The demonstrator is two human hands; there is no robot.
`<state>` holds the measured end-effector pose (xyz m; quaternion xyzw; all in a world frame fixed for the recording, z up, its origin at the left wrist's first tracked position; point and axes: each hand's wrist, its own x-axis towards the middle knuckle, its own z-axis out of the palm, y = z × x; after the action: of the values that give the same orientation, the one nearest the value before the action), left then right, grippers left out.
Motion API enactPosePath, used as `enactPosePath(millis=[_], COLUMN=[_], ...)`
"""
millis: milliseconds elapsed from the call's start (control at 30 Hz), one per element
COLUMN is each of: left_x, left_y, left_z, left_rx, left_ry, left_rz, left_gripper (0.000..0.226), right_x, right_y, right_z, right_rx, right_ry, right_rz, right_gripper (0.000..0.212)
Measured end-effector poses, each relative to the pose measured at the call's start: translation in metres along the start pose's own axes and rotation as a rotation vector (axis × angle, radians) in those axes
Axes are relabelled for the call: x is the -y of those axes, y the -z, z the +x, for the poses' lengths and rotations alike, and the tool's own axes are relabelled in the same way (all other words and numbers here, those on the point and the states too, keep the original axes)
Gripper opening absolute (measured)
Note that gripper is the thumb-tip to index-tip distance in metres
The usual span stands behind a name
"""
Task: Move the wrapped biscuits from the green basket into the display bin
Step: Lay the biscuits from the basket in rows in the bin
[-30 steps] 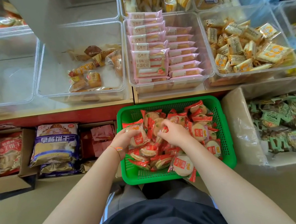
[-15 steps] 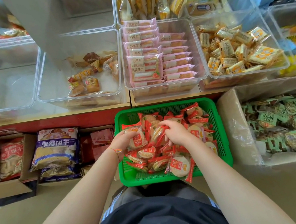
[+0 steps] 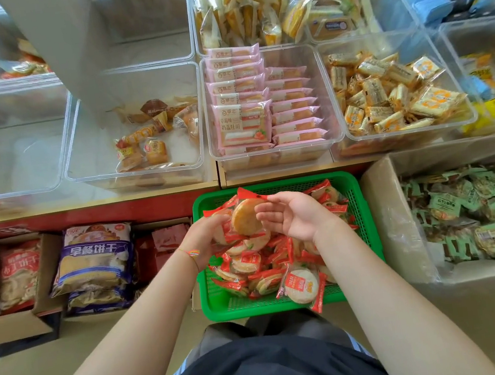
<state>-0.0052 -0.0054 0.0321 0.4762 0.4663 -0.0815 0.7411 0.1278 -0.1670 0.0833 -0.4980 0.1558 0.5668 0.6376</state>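
A green basket (image 3: 362,235) is seen on the floor below a shelf edge (image 3: 85,205), partly filled with wrapped biscuits (image 3: 250,268) in red-and-clear wrappers. One biscuit packet (image 3: 300,285) lies at the near edge of the heap, its red end overhanging the basket's near rim.

A small stack of biscuits (image 3: 246,220) is held above the far half of the basket, between both hands. The left hand (image 3: 205,237) is found clenched round the stack from the left side, with several packets gathered against its palm. The right hand (image 3: 297,217) is turned palm-up just beside the stack; its thumb and fingertips are seen touching the upper right edge of the top biscuit, the remaining fingers loosely curled. A coloured thread bracelet (image 3: 193,252) is noted on the left wrist.

On the shelf, clear display bins are set side by side. The bin (image 3: 82,139) directly left of the pink-packet bin (image 3: 326,89) holds only a few small wrapped cakes. No red-wrapped biscuits are seen in any bin.
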Motion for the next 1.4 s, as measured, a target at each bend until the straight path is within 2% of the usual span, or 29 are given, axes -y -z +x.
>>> enactPosePath(millis=[167, 267, 400, 533, 633, 733, 800, 867, 933, 1067, 1200, 1267, 1333, 1400], left_x=[-0.010, -0.017, -0.021, -0.023, -0.027, -0.032, -0.032, -0.031, -0.031, -0.033, -0.040, -0.046, -0.054, -0.062], left_y=[-0.007, -0.005, 0.003, 0.005, 0.011, 0.026, 0.040, 0.060, 0.085, 0.151, 0.244, 0.297, 0.349, 0.395], left_z=[-0.009, -0.018, -0.023, -0.026, -0.031, -0.036, -0.041, -0.044, -0.045, -0.053, -0.076, -0.087, -0.093, -0.101], left_rx=[0.184, 0.271, 0.383, 0.431, 0.480, 0.504, 0.473, 0.375, 0.275, 0.192, 0.193, 0.185, 0.110, 0.001], left_ry=[0.039, 0.041, 0.015, 0.000, 0.001, 0.019, -0.003, -0.034, -0.065, -0.140, -0.134, -0.122, -0.147, -0.206], left_rz=[-0.017, -0.004, 0.040, 0.066, 0.146, 0.151, 0.119, 0.016, -0.079, -0.109, -0.125, -0.172, -0.188, -0.154], left_gripper=[0.051, 0.040, 0.049, 0.061, 0.061, 0.063, 0.055, 0.045, 0.049, 0.048, 0.042, 0.037, 0.032, 0.039], right_x=[-0.003, -0.007, -0.010, -0.013, -0.015, -0.021, -0.026, -0.034, -0.042, -0.074, -0.124, -0.147, -0.166, -0.181], right_y=[-0.004, -0.005, -0.013, -0.025, -0.038, -0.052, -0.065, -0.077, -0.093, -0.149, -0.243, -0.290, -0.334, -0.372], right_z=[0.001, 0.006, 0.010, 0.011, 0.007, 0.006, 0.006, 0.009, 0.012, 0.026, 0.048, 0.058, 0.066, 0.072], right_rx=[-0.038, -0.077, -0.093, 0.042, 0.140, 0.164, 0.099, 0.029, 0.019, 0.045, -0.079, -0.084, -0.072, -0.060], right_ry=[-0.055, -0.059, -0.012, -0.009, -0.028, -0.010, 0.030, 0.104, 0.155, 0.213, 0.277, 0.294, 0.302, 0.307], right_rz=[0.100, 0.012, -0.115, -0.200, -0.133, -0.096, -0.080, -0.098, -0.147, -0.265, -0.374, -0.344, -0.326, -0.331], right_gripper=[0.019, 0.019, 0.032, 0.041, 0.041, 0.039, 0.034, 0.040, 0.038, 0.066, 0.040, 0.038, 0.039, 0.030])
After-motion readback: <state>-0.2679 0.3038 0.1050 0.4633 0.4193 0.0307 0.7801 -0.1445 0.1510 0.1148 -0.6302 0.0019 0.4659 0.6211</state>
